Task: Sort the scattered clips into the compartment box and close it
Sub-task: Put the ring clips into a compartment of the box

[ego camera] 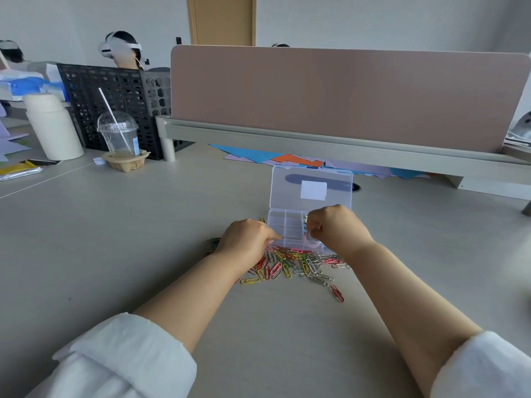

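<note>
Lying nearest on the smooth, matte grey desk (115,239), a loose pile of paper clips (290,262) spreads out as bent-wire loops, some coated red, yellow, green or pink and some bare silver. One red clip (337,293) lies apart on the near side. The left hand (247,239) rests on the pile's left edge with its fingers curled down among the clips; whether it grips one cannot be determined. The right hand (336,228) pinches a pink clip (310,241) over the right-hand compartments of the compartment box (287,229). The box is clear, rigid, rectangular plastic with thin dividers, just beyond the pile. Its hinged lid (311,188) stands open behind it, bearing a white label. Beyond it lie coloured paper sheets (287,159).
</note>
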{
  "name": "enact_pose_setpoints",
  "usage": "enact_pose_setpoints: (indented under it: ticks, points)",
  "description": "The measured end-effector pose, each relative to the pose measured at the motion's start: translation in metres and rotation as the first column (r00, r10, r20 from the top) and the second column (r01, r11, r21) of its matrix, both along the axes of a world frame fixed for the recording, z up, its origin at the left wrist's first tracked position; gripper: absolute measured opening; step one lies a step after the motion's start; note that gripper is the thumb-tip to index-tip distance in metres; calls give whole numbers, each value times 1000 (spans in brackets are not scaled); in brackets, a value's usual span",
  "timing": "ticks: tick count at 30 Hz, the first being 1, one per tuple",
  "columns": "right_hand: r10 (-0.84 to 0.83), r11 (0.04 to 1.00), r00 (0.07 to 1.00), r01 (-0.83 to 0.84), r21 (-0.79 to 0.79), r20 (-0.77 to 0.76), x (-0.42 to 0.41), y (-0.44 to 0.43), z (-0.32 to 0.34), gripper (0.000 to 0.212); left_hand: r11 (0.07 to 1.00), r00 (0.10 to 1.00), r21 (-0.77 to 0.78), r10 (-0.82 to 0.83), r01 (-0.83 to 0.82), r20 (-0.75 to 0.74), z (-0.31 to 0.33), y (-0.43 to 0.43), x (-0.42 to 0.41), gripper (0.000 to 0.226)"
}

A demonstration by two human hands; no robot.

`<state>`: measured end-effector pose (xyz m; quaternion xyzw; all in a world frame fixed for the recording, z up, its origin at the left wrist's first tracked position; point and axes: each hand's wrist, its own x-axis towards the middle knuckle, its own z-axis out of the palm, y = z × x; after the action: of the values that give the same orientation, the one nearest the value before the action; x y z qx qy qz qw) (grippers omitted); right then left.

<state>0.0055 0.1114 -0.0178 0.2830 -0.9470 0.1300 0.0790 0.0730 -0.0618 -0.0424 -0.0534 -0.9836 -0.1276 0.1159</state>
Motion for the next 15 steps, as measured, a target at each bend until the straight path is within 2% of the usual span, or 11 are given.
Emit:
enact_pose_setpoints:
  ticks: [5, 7, 11, 15]
  points:
    - [-48, 998, 993, 44, -44, -104, 1, -1, -1, 16, 1000, 1000, -3, 7, -7, -5, -1, 0, 0, 33]
    - [-53, 998, 994, 49, -44, -91, 2, -3, -3, 9, 1000, 1000, -3, 8, -8, -5, 0, 1, 1, 32]
    - [-37, 998, 996, 32, -62, -76, 0, -4, -6, 10, 1000, 1000, -5, 11, -11, -6, 0, 1, 1, 31]
    - [-4, 1000, 999, 4, -6, -33, -1, -2, -7, 13, 1000, 1000, -5, 18, -18, -7, 0, 1, 2, 31]
